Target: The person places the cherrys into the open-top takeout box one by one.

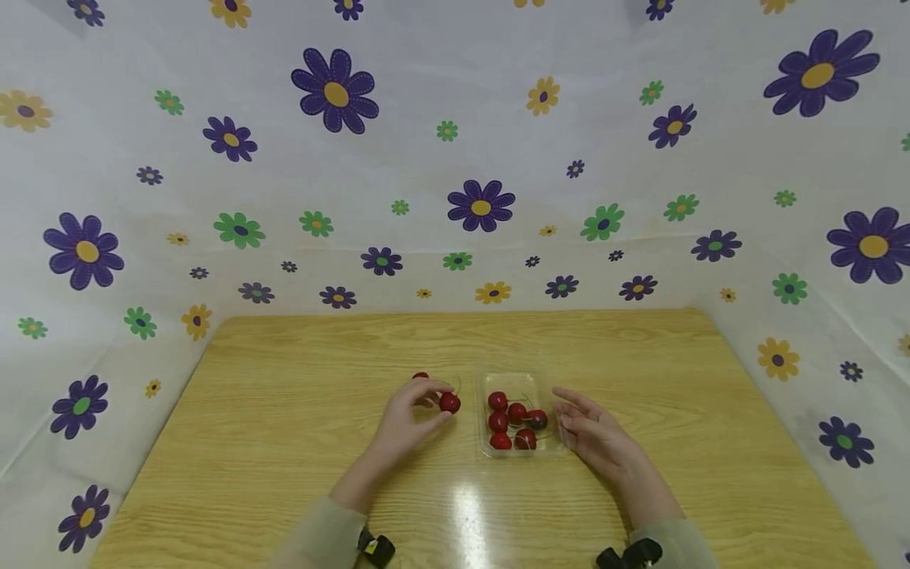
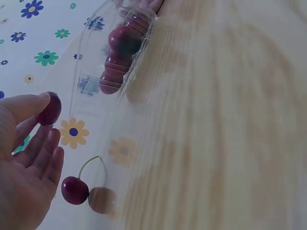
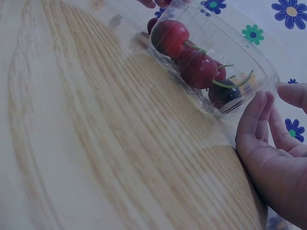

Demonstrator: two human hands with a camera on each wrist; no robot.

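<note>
Between thumb and fingertips, my left hand (image 1: 412,411) pinches a dark red cherry (image 1: 449,402), just left of a clear plastic box (image 1: 522,382). Several cherries (image 1: 498,422) lie inside the box, some with green stems; one at the right (image 3: 224,94) looks nearly black. Another loose cherry (image 2: 75,190), its stem arching up, rests on the table below my left hand in the left wrist view; in the head view that hand partly hides it. At the box's right side is my right hand (image 1: 597,435), its relaxed fingertips right at the clear wall.
The wood-grain table (image 1: 284,379) has a glossy top with a bright reflection near the front. A white cloth (image 1: 398,95) printed with purple, green and yellow flowers surrounds its back and sides. Dark straps (image 1: 377,547) sit on both wrists over light sleeves.
</note>
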